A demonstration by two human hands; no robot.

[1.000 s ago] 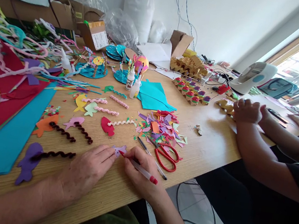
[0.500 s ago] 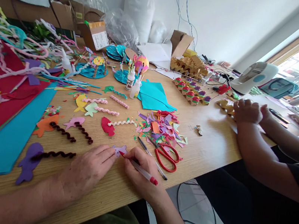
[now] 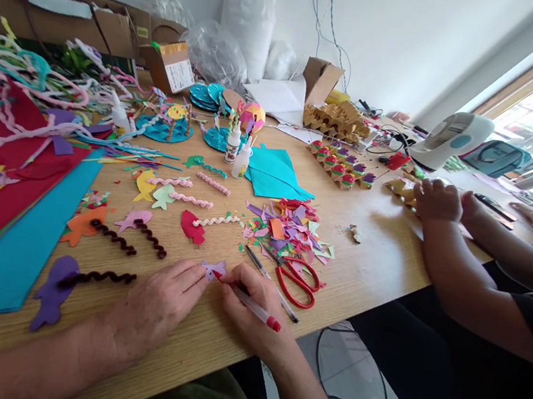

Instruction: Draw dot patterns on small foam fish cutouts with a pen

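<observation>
A small lilac paper fish (image 3: 213, 269) with dark dots lies on the table in front of me. The fingers of my left hand (image 3: 170, 295) are pressed together on its left end, holding it against the table; the thumb is hidden. My right hand (image 3: 250, 305) is closed around a red pen (image 3: 257, 308), whose red tip touches the fish or sits just over it. To the right lie red-handled scissors (image 3: 298, 282) and a clear pen (image 3: 273, 284). A red paper fish (image 3: 192, 227) with a twisted white pipe cleaner lies beyond my hands.
Paper scraps (image 3: 286, 230) are heaped beyond the scissors. Several fish cutouts, such as a purple one (image 3: 54, 291), lie at left beside coloured sheets (image 3: 19, 255). Glue bottles (image 3: 241, 158) stand farther back. At right, a co-worker's hands (image 3: 441, 200) are near egg-carton pieces (image 3: 402, 189).
The view has shifted very slightly. My left hand stays on the lilac fish and the red pen remains at it, with hardly any movement.
</observation>
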